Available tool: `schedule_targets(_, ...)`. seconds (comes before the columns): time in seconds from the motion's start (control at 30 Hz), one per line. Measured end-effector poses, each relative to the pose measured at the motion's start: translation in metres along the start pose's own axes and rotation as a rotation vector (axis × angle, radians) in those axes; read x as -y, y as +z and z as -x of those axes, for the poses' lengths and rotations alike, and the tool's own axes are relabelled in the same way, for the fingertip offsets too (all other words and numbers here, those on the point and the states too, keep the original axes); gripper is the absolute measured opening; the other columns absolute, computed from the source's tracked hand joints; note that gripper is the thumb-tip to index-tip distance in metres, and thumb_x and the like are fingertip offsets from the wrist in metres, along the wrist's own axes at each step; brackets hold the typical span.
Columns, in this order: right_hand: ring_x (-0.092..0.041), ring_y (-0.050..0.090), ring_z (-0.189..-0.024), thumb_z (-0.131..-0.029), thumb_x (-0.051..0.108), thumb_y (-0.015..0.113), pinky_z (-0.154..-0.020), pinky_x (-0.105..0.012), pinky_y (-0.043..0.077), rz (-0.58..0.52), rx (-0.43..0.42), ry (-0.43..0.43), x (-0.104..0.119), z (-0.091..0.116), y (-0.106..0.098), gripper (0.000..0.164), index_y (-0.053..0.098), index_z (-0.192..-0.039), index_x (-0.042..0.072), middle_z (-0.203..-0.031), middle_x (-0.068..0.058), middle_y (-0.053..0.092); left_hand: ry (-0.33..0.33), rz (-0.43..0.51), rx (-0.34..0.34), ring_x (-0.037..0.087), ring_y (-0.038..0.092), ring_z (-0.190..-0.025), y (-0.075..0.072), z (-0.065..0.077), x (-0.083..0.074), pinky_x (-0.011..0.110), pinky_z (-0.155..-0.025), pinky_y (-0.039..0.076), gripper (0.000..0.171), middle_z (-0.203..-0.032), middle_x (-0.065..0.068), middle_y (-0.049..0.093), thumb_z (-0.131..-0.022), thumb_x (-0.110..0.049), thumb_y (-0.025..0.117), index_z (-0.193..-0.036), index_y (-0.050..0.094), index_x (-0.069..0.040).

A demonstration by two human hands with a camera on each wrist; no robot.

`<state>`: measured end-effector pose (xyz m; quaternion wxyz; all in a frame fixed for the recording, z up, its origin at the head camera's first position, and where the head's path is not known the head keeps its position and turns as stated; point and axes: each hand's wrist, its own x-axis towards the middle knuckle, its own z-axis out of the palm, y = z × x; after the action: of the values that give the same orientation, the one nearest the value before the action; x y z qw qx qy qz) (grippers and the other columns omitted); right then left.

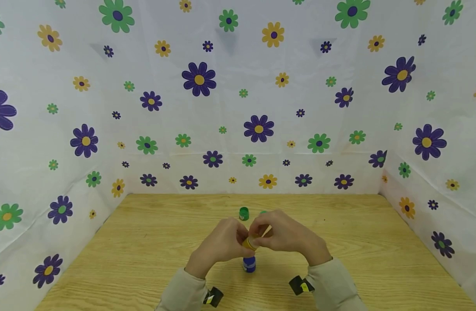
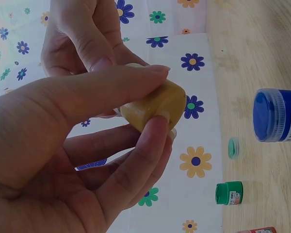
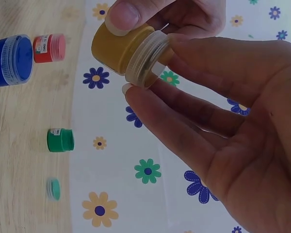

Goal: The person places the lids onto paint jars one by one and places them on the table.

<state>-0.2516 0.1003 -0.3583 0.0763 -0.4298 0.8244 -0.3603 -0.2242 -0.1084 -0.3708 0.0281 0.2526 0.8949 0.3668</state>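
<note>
A small yellow paint jar is held up above the table, tilted, by my left hand. Its thumb and fingers pinch the jar's body. My right hand pinches the clear lid at the jar's mouth, thumb on one side and fingers on the other. The lid sits on or against the rim; whether it is threaded on cannot be seen. Just below the hands, a blue paint jar stands upright with its lid on.
Farther back stands a green paint jar, lidless, with its green lid lying beside it on the wooden table. A red paint jar shows near the blue one in the right wrist view. Flower-patterned cloth walls the table's back and sides.
</note>
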Motion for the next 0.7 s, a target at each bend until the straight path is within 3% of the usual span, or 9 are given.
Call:
schedule_targets(0.4, -0.009, 0.072, -0.088, -0.097, 0.016, 0.072, -0.075, -0.018, 0.057, 0.058, -0.011, 0.004, 0.0010, -0.0010, 0.0004, 0.011, 0.076, -0.104, 0.009, -0.100, -0.002, 0.077, -0.004, 0.001, -0.001, 0.006, 0.050, -0.056, -0.0001, 0.0005, -0.0006, 0.020, -0.052, 0.043, 0.009, -0.065, -0.002, 0.069, -0.077, -0.006, 0.087, -0.085, 0.081, -0.006)
schedule_targets(0.7, -0.020, 0.073, -0.100, -0.099, 0.020, 0.071, -0.079, -0.023, 0.060, 0.049, -0.042, 0.040, 0.0006, 0.0004, -0.0018, 0.020, 0.073, -0.113, 0.006, -0.111, -0.007, 0.075, -0.018, 0.005, -0.003, 0.007, 0.063, -0.064, -0.0021, 0.0004, 0.0011, 0.022, -0.059, 0.053, 0.016, -0.078, 0.005, 0.077, -0.076, -0.007, 0.088, -0.090, 0.080, -0.002)
